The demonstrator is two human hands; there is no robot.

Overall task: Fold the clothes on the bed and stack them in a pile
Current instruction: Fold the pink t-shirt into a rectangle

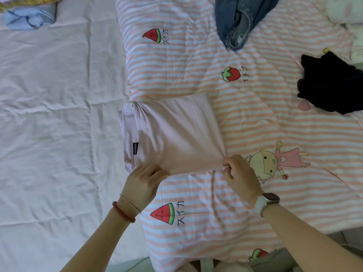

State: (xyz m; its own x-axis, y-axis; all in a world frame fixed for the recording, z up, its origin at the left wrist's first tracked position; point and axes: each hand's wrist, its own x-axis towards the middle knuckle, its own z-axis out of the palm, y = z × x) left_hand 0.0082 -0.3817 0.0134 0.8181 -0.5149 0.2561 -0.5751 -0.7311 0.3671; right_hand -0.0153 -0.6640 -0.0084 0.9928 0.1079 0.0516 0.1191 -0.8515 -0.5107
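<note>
A pale pink garment (172,132) lies folded into a rough rectangle on the striped quilt (255,118), a dark label at its left side. My left hand (143,181) grips its near left corner, fingers curled under the cloth. At the near right corner, my right hand (239,171) pinches the edge between thumb and fingers. Denim jeans (239,22) lie crumpled at the top middle. A black garment (330,85) sits bunched at the right. At the top left corner lies a light blue garment (29,18).
The pink-and-white striped quilt with fruit and cartoon prints covers the right half of the bed. A wrinkled pale sheet (55,114) covers the left half. White fabric (349,14) lies at the top right. The bed's near edge is at the bottom.
</note>
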